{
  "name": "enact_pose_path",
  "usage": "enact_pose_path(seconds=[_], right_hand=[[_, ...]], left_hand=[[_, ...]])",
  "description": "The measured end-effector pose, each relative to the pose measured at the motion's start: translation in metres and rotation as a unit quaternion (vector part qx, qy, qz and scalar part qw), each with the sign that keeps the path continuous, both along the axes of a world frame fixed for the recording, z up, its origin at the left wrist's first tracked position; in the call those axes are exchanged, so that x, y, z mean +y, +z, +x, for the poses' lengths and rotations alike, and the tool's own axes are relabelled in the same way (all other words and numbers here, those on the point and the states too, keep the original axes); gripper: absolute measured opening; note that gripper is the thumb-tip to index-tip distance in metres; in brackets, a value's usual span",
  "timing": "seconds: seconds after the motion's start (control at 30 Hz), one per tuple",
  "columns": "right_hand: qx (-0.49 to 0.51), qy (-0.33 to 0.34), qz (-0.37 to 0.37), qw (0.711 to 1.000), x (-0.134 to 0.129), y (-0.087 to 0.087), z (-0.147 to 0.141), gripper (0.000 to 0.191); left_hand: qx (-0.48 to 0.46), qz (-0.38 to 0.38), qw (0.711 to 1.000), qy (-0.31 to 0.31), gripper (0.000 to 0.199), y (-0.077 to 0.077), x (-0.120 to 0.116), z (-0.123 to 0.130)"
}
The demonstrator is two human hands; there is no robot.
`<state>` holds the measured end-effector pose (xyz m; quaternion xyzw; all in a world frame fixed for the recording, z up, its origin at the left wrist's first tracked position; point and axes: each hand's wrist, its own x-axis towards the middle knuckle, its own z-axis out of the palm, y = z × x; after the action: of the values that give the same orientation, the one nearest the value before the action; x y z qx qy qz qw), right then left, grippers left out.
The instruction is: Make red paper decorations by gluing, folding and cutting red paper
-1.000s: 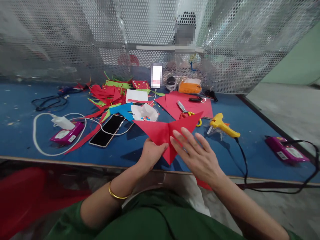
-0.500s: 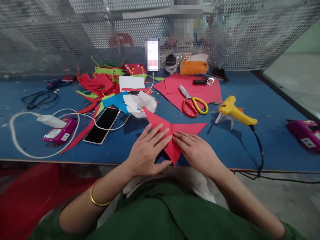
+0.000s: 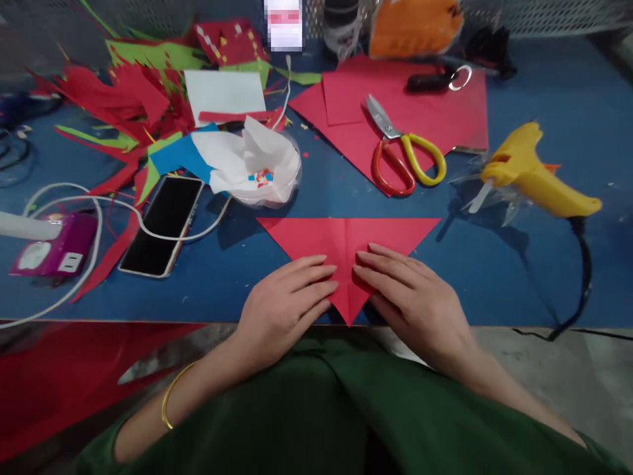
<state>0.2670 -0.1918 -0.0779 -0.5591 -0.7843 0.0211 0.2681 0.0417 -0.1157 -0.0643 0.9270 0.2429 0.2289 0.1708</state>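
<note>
red paper triangle point(image 3: 346, 237) lies on the blue surface point(image 3: 459, 297) right in front of the person, its long straight side facing away and its point reaching the front edge, near the green shirt point(image 3: 297, 409). a crease runs down its middle. the left grip point(image 3: 284, 307), a bare hand, is laid over the paper's left part with 4 fingers stretched out flat and slightly spread, pinching nothing that shows. the right grip point(image 3: 420, 303) lies over the right part in the same way, fingertips pointing at the crease. beyond the paper, scissors point(image 3: 392, 133) with 1 red and 1 yellow handle rest on red sheets point(image 3: 438, 112). a phone point(image 3: 161, 224) lies to the left, a white cable point(image 3: 180, 239) crossing it; a yellow glue gun point(image 3: 537, 175) is to the right.
</note>
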Motion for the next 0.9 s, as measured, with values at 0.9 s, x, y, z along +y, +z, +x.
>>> enact_pose_path(seconds=[0.9], right_hand=[[0.086, -0.166, -0.084, 0.979, 0.01, 0.013, -0.011, 0.013]], left_hand=[[0.036, -0.057, 0.991, 0.117, 0.015, 0.008, 0.023, 0.006]])
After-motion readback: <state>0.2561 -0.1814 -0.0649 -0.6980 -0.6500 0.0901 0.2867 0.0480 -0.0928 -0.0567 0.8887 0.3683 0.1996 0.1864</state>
